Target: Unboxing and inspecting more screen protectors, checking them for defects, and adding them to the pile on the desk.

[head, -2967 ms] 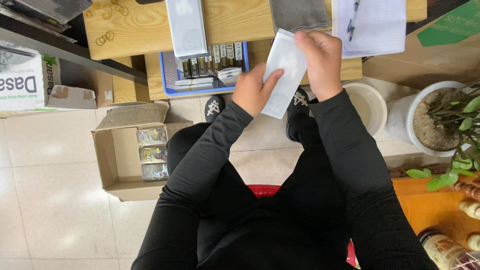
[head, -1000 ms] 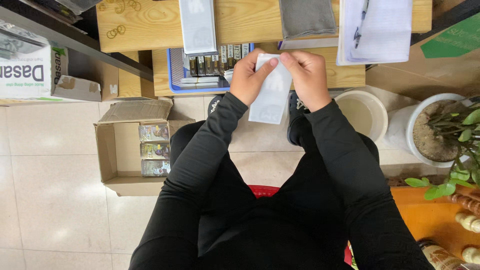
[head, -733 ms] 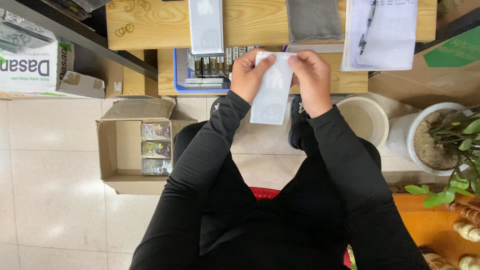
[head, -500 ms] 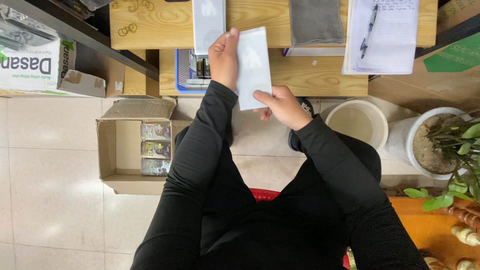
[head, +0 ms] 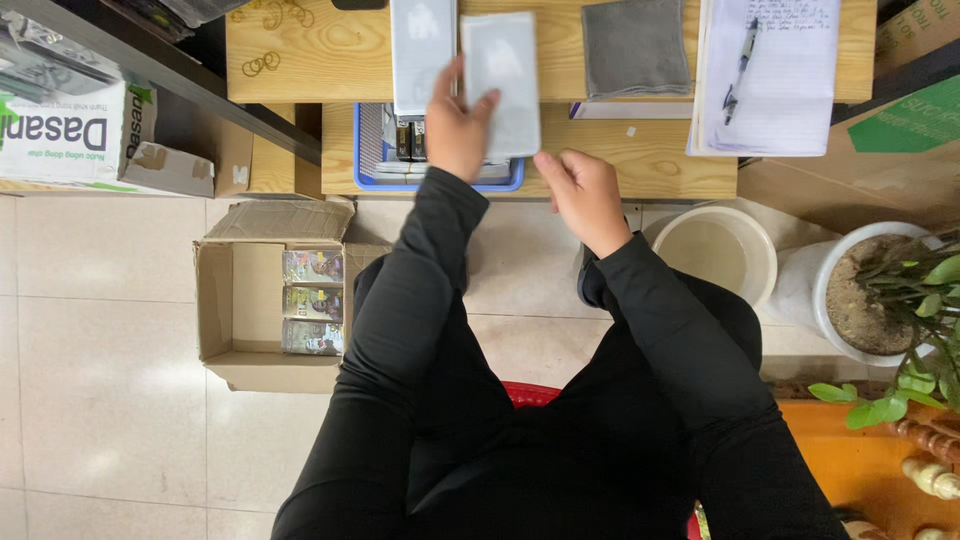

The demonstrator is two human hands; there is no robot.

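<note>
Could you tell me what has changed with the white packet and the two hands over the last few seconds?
Both hands held the white packet earlier. The right hand has since let go and dropped back toward the body, empty and open. The left hand alone has carried the packet forward over the wooden desk, next to another white packet lying there. The grey cloth, papers with pen and cardboard box have stayed put.
</note>
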